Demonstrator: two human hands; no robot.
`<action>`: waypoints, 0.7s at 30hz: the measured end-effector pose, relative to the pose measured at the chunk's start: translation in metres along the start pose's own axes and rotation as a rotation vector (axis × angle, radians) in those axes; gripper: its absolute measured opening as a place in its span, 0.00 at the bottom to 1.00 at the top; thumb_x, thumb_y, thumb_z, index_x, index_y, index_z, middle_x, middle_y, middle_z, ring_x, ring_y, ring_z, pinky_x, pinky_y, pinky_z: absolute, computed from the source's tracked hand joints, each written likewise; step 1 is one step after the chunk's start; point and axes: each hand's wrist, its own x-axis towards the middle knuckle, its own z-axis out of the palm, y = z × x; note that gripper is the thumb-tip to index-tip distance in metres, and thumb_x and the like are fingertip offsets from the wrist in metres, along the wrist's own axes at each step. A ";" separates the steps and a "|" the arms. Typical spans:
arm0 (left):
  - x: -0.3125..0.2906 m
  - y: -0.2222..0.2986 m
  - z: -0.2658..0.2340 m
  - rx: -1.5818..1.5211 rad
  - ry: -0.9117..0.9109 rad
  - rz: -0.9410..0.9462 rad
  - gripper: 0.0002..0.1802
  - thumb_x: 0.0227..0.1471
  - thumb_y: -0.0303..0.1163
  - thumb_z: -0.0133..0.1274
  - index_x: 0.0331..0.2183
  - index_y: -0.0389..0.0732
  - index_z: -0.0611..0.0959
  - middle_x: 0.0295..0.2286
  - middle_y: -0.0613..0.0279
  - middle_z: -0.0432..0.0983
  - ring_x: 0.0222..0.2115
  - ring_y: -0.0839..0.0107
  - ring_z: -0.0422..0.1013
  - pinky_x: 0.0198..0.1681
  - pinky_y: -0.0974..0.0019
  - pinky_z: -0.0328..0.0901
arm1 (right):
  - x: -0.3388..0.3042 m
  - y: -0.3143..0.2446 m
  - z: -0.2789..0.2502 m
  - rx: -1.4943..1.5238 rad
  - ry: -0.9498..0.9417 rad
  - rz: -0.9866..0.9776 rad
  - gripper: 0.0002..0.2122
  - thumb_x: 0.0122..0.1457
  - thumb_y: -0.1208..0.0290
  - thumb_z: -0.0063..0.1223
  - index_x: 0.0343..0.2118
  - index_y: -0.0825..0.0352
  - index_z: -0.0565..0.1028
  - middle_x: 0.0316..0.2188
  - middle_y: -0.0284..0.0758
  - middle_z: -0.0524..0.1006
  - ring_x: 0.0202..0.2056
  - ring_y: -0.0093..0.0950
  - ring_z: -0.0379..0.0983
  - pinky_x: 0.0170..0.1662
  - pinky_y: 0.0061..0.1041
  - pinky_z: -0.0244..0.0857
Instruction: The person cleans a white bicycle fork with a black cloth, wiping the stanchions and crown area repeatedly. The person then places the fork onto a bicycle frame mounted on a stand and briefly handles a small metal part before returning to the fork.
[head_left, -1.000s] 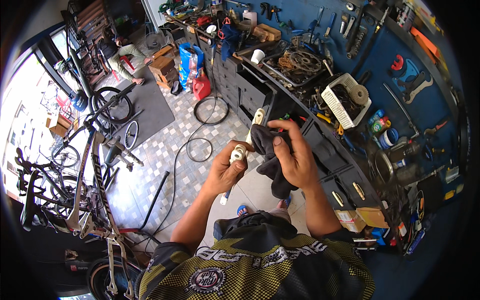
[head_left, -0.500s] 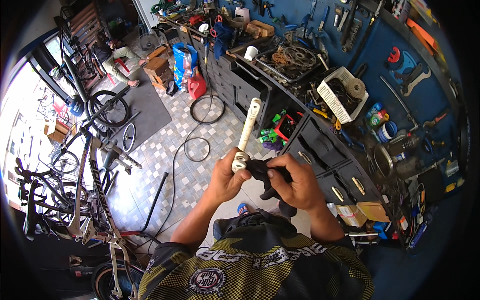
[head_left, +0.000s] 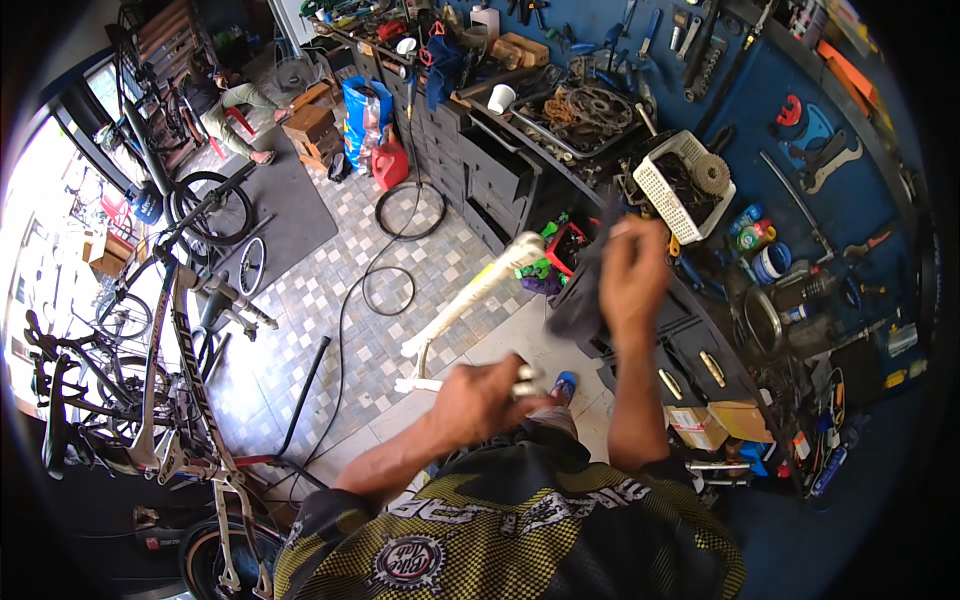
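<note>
My left hand (head_left: 475,402) is closed around one arm of a cream-white forked bicycle frame part (head_left: 468,303). A rounded end of that arm shows beyond my fingers. The other arm slants up and away to the right, ending in a thick knuckle, and the two join at the left. Off to the right, my right hand (head_left: 637,280) is raised, its fingers closed on a dark cloth (head_left: 578,318) that hangs beside the drawers. Both hand and cloth are smeared by motion, and the cloth is apart from the frame part.
A bicycle frame (head_left: 190,370) stands at the left. Dark drawers (head_left: 490,175) run along the right, below a bench with a white basket (head_left: 665,185) and a tray of chains (head_left: 580,115). A hose (head_left: 350,330) lies on the tiles. Another person (head_left: 235,110) sits far left.
The cloth has left the frame part and moved right and up with my right hand. My left hand has lowered and turned the part, so its forked shape now shows.
</note>
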 end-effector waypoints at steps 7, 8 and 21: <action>0.006 -0.018 -0.014 -0.028 0.095 0.003 0.28 0.53 0.50 0.68 0.36 0.37 0.75 0.20 0.55 0.78 0.20 0.51 0.79 0.23 0.56 0.72 | -0.022 0.008 -0.032 0.187 -0.224 -0.292 0.08 0.64 0.76 0.59 0.44 0.71 0.76 0.34 0.42 0.82 0.31 0.32 0.82 0.34 0.28 0.73; 0.007 -0.018 -0.017 -0.008 0.093 0.033 0.28 0.52 0.51 0.69 0.36 0.37 0.75 0.20 0.55 0.78 0.20 0.52 0.78 0.22 0.56 0.71 | -0.027 0.005 -0.034 0.261 -0.250 -0.348 0.08 0.64 0.76 0.59 0.44 0.71 0.76 0.34 0.42 0.82 0.31 0.31 0.82 0.34 0.28 0.74; 0.019 -0.011 -0.025 -0.119 0.061 0.028 0.28 0.56 0.51 0.66 0.38 0.36 0.72 0.23 0.50 0.79 0.23 0.45 0.79 0.23 0.54 0.70 | -0.049 -0.011 -0.036 0.440 -0.682 -0.251 0.08 0.63 0.73 0.61 0.43 0.68 0.77 0.29 0.38 0.84 0.27 0.28 0.83 0.31 0.26 0.74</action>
